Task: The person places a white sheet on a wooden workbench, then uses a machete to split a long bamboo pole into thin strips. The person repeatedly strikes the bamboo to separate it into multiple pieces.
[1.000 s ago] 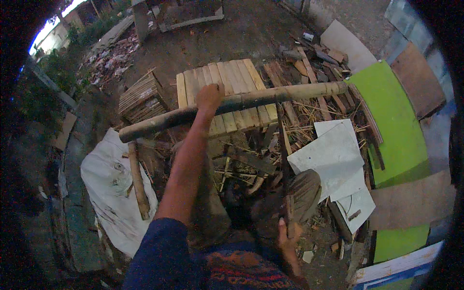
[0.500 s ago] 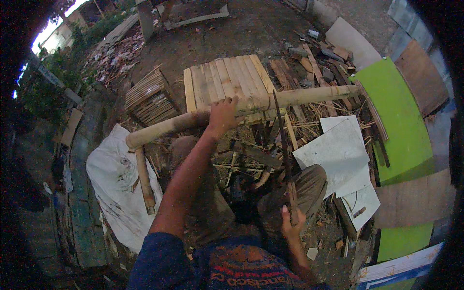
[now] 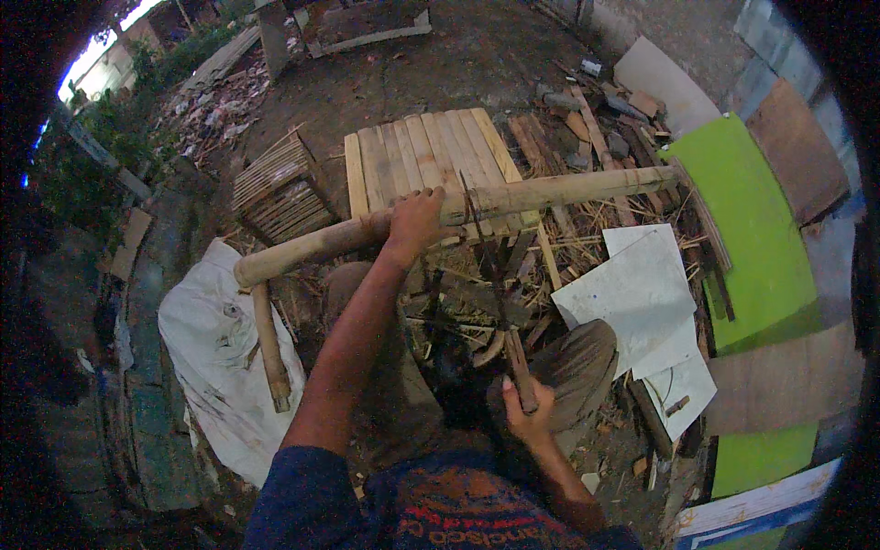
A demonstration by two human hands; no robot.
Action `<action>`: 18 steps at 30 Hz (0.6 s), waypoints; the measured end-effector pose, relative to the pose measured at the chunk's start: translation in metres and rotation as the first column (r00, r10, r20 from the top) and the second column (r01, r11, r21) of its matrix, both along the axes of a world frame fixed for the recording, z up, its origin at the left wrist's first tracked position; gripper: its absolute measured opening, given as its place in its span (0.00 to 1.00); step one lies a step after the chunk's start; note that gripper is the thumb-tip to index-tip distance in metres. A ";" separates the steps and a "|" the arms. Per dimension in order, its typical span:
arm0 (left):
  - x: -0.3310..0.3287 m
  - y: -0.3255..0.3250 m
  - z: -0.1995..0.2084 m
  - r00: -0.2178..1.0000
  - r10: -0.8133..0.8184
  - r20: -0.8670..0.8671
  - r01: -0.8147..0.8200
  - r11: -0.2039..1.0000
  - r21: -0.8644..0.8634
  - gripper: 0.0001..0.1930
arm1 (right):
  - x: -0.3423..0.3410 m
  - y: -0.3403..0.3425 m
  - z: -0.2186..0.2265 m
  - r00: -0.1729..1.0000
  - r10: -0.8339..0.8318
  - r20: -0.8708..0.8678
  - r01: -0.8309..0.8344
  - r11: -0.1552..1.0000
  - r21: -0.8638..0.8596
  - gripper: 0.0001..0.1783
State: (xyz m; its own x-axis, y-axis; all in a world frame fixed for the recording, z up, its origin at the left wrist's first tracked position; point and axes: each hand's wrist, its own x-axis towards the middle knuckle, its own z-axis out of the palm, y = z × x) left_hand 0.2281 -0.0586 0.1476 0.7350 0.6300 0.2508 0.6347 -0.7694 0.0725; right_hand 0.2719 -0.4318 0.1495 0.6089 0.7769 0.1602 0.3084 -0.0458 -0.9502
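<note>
A long pale bamboo pole (image 3: 568, 190) lies crosswise in front of my knees. My left hand (image 3: 418, 225) is closed over its middle, fingers curled across the top. My right hand (image 3: 530, 411), lower and nearer my body, grips the wooden handle of a hand saw (image 3: 500, 289). The saw's long, narrow dark blade points away from me and crosses the pole just right of my left hand. Its teeth are too small to make out. Behind the pole stands a slatted bamboo seat or bench top (image 3: 417, 156), partly covered by the pole.
A white sack (image 3: 215, 321) lies at the left, with a short bamboo piece (image 3: 270, 353) on it. A slatted crate (image 3: 282, 188) stands beyond. White sheets (image 3: 632, 289), wood scraps (image 3: 596, 128) and a green panel (image 3: 752, 220) are at the right. Bamboo splinters litter the ground.
My right hand and the saw have shifted left, so the blade now crosses the pole closer to my left hand. My left hand stays on the pole.
</note>
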 end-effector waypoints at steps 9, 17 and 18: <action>0.012 0.007 0.012 0.994 0.033 -0.103 -0.045 0.993 -0.111 0.36 | 0.002 0.030 0.017 0.996 -0.010 -0.092 0.005 0.998 -0.060 0.17; -0.006 0.028 -0.007 0.987 -0.155 0.038 0.157 0.986 -0.062 0.32 | 0.008 0.073 0.043 0.995 0.015 -0.103 -0.022 0.997 -0.071 0.16; -0.006 0.029 -0.003 0.985 -0.158 0.064 0.165 0.978 -0.128 0.32 | 0.009 0.076 0.045 0.993 0.003 -0.120 -0.012 0.997 -0.078 0.15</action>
State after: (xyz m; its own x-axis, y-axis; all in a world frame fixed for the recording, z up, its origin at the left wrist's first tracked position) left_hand 0.2224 -0.0294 0.1449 0.8175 0.5344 0.2147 0.4953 -0.8426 0.2112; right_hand 0.2806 -0.3561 0.1941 0.6140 0.7889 0.0248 0.1931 -0.1197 -0.9739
